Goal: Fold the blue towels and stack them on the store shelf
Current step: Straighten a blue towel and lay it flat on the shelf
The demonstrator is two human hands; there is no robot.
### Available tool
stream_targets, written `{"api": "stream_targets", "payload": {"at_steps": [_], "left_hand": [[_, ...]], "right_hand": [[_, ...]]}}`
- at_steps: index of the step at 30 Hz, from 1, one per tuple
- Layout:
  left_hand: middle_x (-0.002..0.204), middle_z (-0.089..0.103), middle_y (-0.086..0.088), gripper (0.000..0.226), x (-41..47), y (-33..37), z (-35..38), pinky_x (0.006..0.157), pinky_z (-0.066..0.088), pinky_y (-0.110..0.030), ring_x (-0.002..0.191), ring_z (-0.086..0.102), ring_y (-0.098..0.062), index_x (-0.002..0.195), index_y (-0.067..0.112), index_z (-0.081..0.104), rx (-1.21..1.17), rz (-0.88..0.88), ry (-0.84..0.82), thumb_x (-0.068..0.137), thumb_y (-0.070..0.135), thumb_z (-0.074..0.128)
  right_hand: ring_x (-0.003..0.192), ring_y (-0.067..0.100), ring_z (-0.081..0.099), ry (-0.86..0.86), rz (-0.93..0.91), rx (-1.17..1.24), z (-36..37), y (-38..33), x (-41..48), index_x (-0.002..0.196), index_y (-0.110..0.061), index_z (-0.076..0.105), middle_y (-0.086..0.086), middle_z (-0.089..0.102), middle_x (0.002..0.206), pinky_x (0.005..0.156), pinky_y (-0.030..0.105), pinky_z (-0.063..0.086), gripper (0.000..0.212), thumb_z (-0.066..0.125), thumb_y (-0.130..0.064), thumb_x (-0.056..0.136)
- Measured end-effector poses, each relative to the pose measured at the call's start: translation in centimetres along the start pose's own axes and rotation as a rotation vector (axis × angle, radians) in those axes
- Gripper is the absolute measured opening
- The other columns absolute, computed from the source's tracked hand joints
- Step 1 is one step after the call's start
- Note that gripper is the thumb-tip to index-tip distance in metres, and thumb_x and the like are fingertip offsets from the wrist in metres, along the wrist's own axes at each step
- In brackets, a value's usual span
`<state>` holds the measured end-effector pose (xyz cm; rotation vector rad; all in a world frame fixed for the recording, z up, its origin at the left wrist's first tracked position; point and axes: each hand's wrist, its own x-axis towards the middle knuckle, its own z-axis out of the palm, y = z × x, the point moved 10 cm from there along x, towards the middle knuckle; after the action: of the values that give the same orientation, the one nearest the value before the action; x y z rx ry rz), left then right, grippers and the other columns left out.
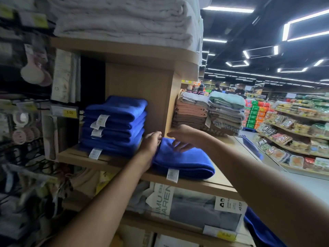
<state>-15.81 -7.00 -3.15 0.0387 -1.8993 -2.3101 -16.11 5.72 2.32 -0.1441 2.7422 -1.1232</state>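
A stack of several folded blue towels (114, 125) with white tags stands at the left of the wooden shelf (192, 184). Beside it on the right lies one folded blue towel (185, 161), its tag hanging over the shelf's front edge. My left hand (151, 143) presses against this towel's left edge. My right hand (183, 138) rests flat on its top at the back, fingers spread. More blue cloth (258, 227) hangs low at the right, under my right forearm.
White towels (124, 18) are piled on the shelf above. Pink, brown, grey and green towels (208, 113) are stacked around the shelf's right side. Hanging goods with a yellow price tag (69, 112) fill the left. Packaged bedding (195, 207) sits below. Food shelves and people stand far right.
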Motion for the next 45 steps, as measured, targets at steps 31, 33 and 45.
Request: {"api": "stream_targets", "payload": {"at_steps": [31, 33, 45], "left_hand": [[0.169, -0.010, 0.002, 0.071, -3.9, -2.9, 10.9, 0.116, -0.013, -0.065, 0.154, -0.011, -0.035, 0.156, 0.051, 0.006, 1.587, 0.072, -0.365, 0.090, 0.078, 0.013], [0.169, -0.010, 0.002, 0.072, -2.2, -3.2, 11.5, 0.115, -0.013, -0.067, 0.154, -0.010, -0.036, 0.156, 0.051, 0.005, 1.622, 0.081, -0.365, 0.090, 0.078, 0.012], [0.169, -0.009, -0.004, 0.085, 13.2, -5.6, 16.0, 0.120, 0.002, -0.061, 0.155, -0.004, -0.036, 0.157, 0.047, -0.003, 1.775, 0.092, -0.501, 0.080, 0.083, 0.002]], "right_hand": [[0.148, 0.025, 0.030, 0.226, -0.036, -0.699, -8.1, 18.6, -3.2, 0.150, -0.031, 0.040, 0.002, 0.036, 0.161, 0.120, 0.044, 0.026, 0.068, 0.026, -0.070, 0.096], [0.146, 0.024, 0.034, 0.230, -0.054, -0.691, -8.1, 18.4, -3.2, 0.149, -0.031, 0.040, 0.000, 0.039, 0.158, 0.118, 0.044, 0.029, 0.069, 0.024, -0.070, 0.094], [0.149, 0.018, 0.025, 0.242, -0.069, -0.708, -8.2, 18.2, -3.4, 0.154, -0.035, 0.031, -0.005, 0.030, 0.163, 0.120, 0.042, 0.023, 0.069, 0.023, -0.071, 0.096]]}}
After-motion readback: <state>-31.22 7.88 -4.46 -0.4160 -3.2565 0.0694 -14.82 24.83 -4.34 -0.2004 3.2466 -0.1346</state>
